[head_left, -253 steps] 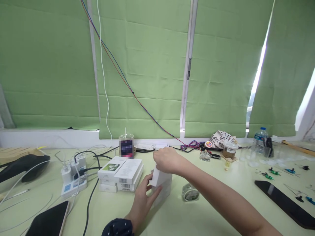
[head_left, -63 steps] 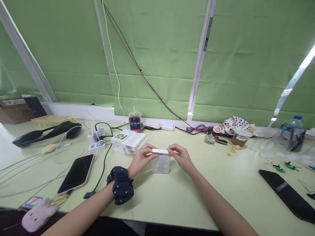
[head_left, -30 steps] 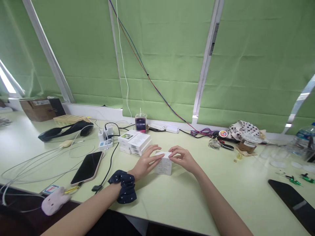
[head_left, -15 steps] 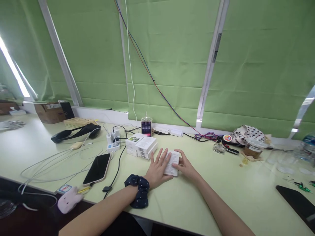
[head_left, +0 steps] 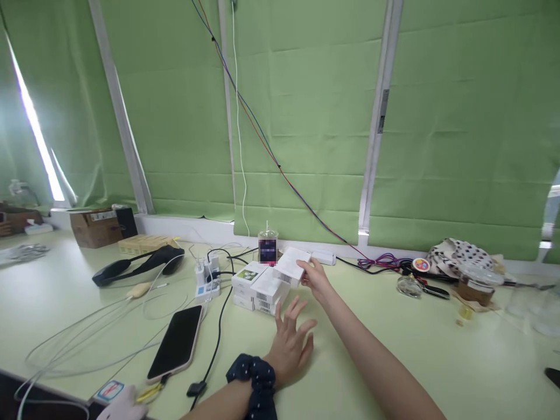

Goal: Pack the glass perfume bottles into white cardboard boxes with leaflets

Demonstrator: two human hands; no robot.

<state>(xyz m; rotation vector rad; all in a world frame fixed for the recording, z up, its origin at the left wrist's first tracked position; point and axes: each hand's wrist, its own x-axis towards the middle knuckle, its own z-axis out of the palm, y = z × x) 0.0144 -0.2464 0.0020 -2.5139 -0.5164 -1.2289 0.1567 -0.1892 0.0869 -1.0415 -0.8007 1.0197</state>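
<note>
My right hand [head_left: 313, 277] grips a small white box [head_left: 294, 261] by its right end. That box is tilted and held over the right side of a stack of white boxes [head_left: 265, 287]; whether it touches them I cannot tell. One box on the stack's left has a green picture [head_left: 248, 273] on top, and barcodes show on the front ends. My left hand [head_left: 290, 344], with a dark dotted scrunchie [head_left: 254, 379] round the wrist, hovers in front of the stack with fingers spread and nothing in them.
A phone [head_left: 177, 342] lies on the left, beside white cables and a plug-laden power strip [head_left: 207, 284]. Behind the stack stands a drink cup [head_left: 268, 247]. Farther right are a glass ornament [head_left: 409, 286], a black-handled tool [head_left: 436, 292] and a lidded brown tub [head_left: 476, 288].
My right hand has lifted the white box off the table and carried it forward and left over the stack. My left hand has come off the box and drawn back.
</note>
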